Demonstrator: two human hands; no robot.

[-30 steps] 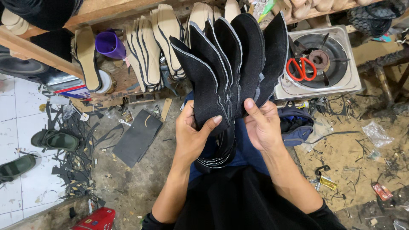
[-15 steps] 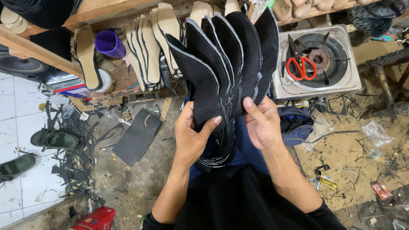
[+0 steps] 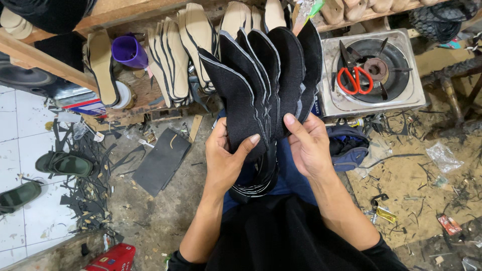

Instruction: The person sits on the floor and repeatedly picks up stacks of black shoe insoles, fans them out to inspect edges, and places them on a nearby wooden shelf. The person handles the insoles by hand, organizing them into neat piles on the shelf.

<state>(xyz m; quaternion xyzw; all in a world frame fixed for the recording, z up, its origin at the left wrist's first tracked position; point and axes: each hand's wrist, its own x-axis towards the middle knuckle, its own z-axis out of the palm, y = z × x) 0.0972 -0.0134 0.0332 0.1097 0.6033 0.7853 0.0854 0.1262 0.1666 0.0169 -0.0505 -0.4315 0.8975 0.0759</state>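
Scissors (image 3: 355, 80) lie on the stove (image 3: 416, 98) at the right. Left of it, soles (image 3: 175, 60) lean against the shelf (image 3: 45, 60), a cup (image 3: 129, 51) beside them. Sandals (image 3: 63, 163) sit on the floor (image 3: 150, 221), far left.

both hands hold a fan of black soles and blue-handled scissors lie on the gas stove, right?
Not quite: the head view shows the scissors have red handles, not blue. They do lie on the gas stove, and the left hand and right hand hold the fan of black soles.

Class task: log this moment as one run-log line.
left hand: grips black soles | right hand: fans them | scissors: on stove
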